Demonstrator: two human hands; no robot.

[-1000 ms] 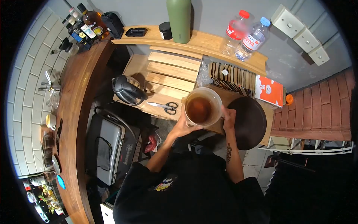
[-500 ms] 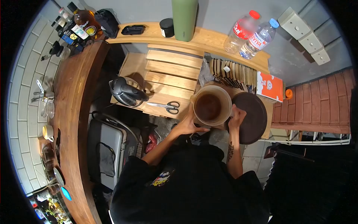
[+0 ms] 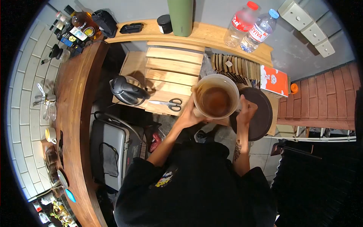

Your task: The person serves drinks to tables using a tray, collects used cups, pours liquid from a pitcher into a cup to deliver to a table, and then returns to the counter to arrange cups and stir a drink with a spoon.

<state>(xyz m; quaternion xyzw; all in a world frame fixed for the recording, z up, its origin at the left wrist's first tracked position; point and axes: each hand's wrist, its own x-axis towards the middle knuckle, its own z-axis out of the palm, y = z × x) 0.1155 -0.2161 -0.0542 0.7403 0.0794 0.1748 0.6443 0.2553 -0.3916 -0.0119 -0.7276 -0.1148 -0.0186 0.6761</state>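
Observation:
Between my hands is a translucent plastic jug (image 3: 201, 92), its open top facing me and brown liquid (image 3: 217, 102) inside. My right hand (image 3: 247, 108) is closed at the jug's right side, where its handle is mostly hidden by the fingers. Against the left side and underside, my left hand (image 3: 189, 113) cups the jug; some of its fingers are out of sight behind it. A dark round disc (image 3: 259, 117) lies beyond my right hand. Left of the jug, scissors (image 3: 168, 103) with black handles rest on the slatted wooden surface (image 3: 172, 78).
A black electric kettle (image 3: 126, 90) stands at the left of the slats. Along the back shelf (image 3: 204, 34) are a green flask (image 3: 180, 19), a black-lidded jar (image 3: 164, 24) and two plastic bottles (image 3: 242, 26). A row of books (image 3: 236, 66) sits below. A wooden counter (image 3: 72, 106) runs along the left.
The jug has moved slightly right and tipped, showing more of its inner wall. My left hand has closed in around its side, and my right hand has shifted right with it.

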